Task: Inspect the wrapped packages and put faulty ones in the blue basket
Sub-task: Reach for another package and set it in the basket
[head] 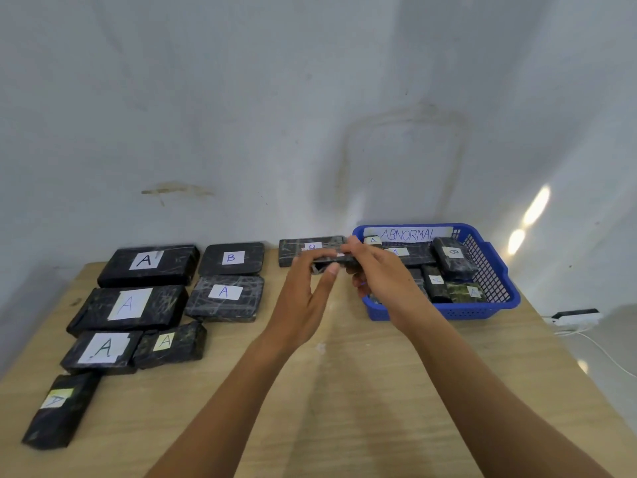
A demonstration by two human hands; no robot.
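You held a small black wrapped package (336, 260) edge-on between both hands. It was lifted clear of the wooden table (327, 391), just left of the blue basket (496, 270). Your left hand (303, 288) pinched its left end, thumb below and fingers laid over the top. Your right hand (379, 277) had its fingers curled round the other end. With the slim side turned towards your eyes, that two-handed grip read as a check of the wrap along its edges and seams, not as a carry.

The basket bore a white strip lettered ABNORMAL (408, 233) on its far wall. It held a loose heap of black packages (451, 258), some tilted, as rejects dropped in without care would lie.

On the left of the table lay the A and B labelled packages (224, 293), flat, label up and in rough rows, probably so each letter could be read at a glance. Whether those had passed or were waiting their turn, I could not tell. One more B package (293, 250) lay flat just behind your hands, partly hidden by them.

You seemed to be mid-inspection, with no verdict yet on the package in hand. Held so near the basket, a faulty one would have needed only a short move to the right.
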